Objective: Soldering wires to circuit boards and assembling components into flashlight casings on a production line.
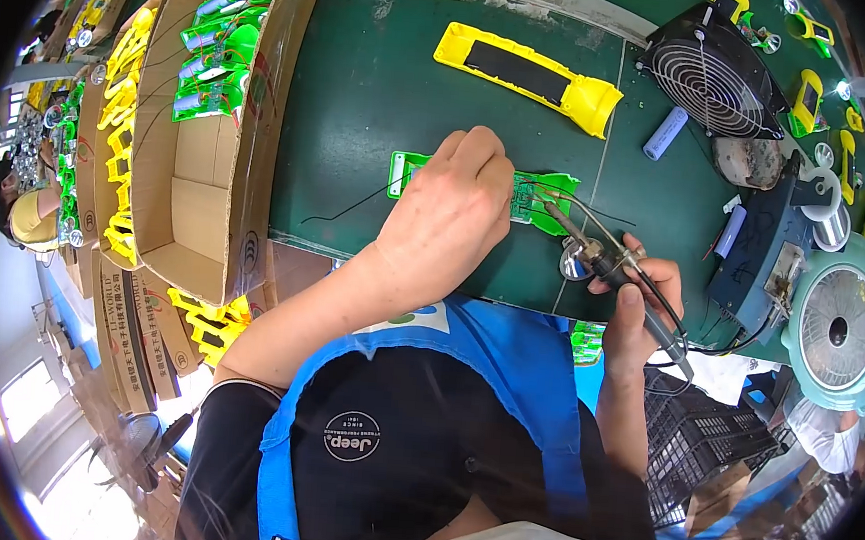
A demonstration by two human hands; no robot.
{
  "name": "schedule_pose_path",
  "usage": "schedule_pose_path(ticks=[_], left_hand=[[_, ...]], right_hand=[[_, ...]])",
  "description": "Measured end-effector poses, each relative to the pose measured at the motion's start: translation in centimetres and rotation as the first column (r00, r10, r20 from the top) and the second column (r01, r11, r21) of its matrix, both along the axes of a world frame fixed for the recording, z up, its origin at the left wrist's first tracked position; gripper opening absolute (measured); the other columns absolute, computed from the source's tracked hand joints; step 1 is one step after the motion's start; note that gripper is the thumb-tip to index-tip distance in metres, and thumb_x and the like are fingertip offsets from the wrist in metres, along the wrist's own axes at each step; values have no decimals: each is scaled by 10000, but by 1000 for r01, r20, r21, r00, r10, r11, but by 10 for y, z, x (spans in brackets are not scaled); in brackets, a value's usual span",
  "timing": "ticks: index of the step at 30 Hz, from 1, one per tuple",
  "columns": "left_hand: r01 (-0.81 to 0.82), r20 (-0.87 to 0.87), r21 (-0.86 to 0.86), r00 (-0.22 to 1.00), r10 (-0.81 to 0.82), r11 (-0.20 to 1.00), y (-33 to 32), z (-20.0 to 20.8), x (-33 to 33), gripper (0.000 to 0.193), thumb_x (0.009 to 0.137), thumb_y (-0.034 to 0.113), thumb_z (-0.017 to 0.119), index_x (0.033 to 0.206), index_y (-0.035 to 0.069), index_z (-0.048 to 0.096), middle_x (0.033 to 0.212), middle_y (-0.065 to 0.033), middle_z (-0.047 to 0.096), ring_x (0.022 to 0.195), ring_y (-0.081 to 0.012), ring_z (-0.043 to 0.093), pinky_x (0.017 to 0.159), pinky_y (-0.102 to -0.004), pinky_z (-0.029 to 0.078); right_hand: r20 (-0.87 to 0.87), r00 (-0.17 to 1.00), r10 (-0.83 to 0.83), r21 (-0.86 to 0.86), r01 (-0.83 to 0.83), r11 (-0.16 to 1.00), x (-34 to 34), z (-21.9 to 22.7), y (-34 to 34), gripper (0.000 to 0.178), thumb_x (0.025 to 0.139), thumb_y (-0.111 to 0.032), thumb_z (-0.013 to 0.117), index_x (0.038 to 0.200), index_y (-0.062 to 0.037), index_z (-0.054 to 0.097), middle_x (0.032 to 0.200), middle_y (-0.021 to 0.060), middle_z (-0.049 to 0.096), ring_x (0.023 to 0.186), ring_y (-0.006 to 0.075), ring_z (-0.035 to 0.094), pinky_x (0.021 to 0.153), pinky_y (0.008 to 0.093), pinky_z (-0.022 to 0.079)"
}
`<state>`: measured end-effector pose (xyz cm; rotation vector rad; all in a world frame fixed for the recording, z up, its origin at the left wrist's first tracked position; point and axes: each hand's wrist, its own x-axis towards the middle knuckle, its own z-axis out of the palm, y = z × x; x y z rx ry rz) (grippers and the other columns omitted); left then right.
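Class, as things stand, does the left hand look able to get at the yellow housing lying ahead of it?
Probably yes: the yellow housing lies beyond the left hand on the tabletop, with nothing visible between them. The hand would likely have to leave the green casing first.

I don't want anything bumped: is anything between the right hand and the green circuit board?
Yes: the soldering iron, held in the right hand, spans the gap toward the circuit board. A shiny round piece shows beside its shaft, seemingly not in the way. Nothing else visible seems to block it.
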<state>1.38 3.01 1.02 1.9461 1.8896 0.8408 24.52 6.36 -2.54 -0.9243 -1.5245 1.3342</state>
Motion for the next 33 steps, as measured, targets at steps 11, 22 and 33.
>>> schedule_pose_path(ticks=[11, 22, 33], left_hand=[[18, -16, -33, 1000, -19, 999, 1, 5, -1, 160, 686, -71, 620, 773, -15, 497, 921, -133, 510, 869, -319, 548, 736, -396, 466], [96, -73, -31, 992, -98, 995, -4, 7, -10, 157, 689, -76, 591, 779, -15, 478, 874, -137, 494, 826, -325, 521, 724, -415, 450], [450, -151, 79, 887, -436, 889, 15, 6, 16, 118, 753, 79, 647, 835, 38, 573, 797, -79, 571, 788, -266, 581, 711, -370, 472]], right_hand=[[-70, 993, -96, 97, 103, 990, -6, 30, 23, 395, 850, -275, 667, 1041, -1, 456, 894, 127, 532, 760, 212, 589, 664, 334, 481], [32, 998, 61, 117, -65, 991, -61, 29, 82, 314, 918, -173, 579, 1146, -3, 448, 927, 148, 651, 873, 249, 662, 841, 359, 498], [96, 981, 171, 320, -193, 927, -92, -1, 94, 272, 848, -4, 635, 1093, -14, 517, 999, 107, 603, 916, 167, 623, 798, 277, 490]])
